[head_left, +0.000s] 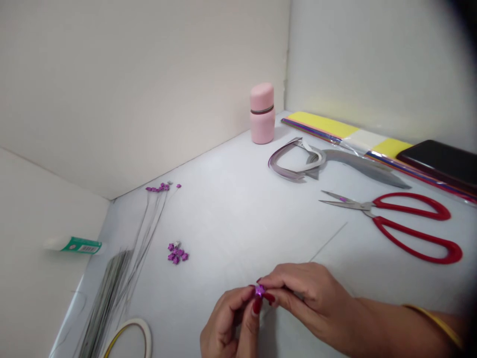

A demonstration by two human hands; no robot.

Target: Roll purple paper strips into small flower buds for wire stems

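Two hands gripped one purple flower (pixel 260 291) above the table (pixel 231 223). The left hand (pixel 225 318) and right hand (pixel 305 293) pinched it between nearly closed fingertips; which fingers bore the load could not be determined. One thin wire (pixel 328 242) ran up and right from the right hand. To the left lay bare wires (pixel 108 298) and a paper coil (pixel 128 340). Further on sat a flower cluster (pixel 178 253), a glue stick (pixel 72 244), and wired flowers (pixel 160 188). To the right lay red scissors (pixel 413 195). Beyond them were grey strips (pixel 316 159) and a pink bottle (pixel 262 113). Status: flowers were mounted on some wires; the bare wires carried none.
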